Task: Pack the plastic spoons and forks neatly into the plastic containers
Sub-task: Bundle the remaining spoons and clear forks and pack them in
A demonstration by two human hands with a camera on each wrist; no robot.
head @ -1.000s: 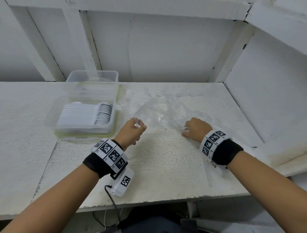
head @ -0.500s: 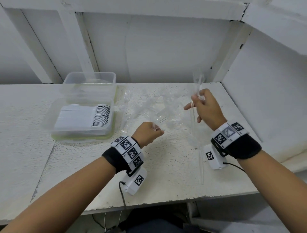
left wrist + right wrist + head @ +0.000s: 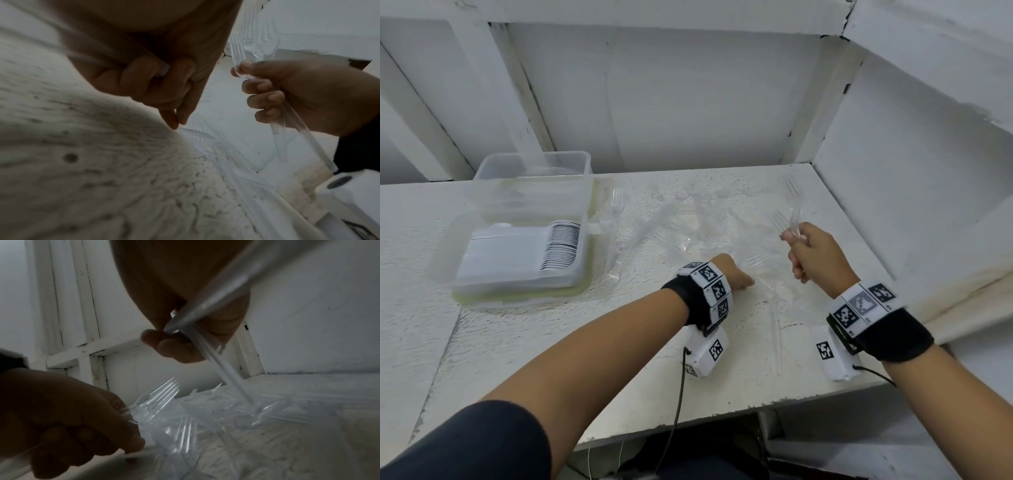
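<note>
The clear plastic forks (image 3: 705, 236) lie in a loose, messy heap in the middle of the white table (image 3: 524, 342), crossing over each other. They look very light and thin, so I think they would bend or snap if squeezed hard, and they seem smooth and slippery too. The long handle is the best place to hold one, not the pointy end. The right hand (image 3: 816, 255) is curled around a small bunch of forks (image 3: 789, 212), gripping the handles with the points sticking up above the table. The left hand (image 3: 732, 277) is down on the table at the near edge of the heap, fingers curled in, holding a few forks by their handles. Off to the left stands a clear container (image 3: 510, 253) with white cutlery stacked neatly inside, and an empty-looking container (image 3: 534, 181) right behind it.
</note>
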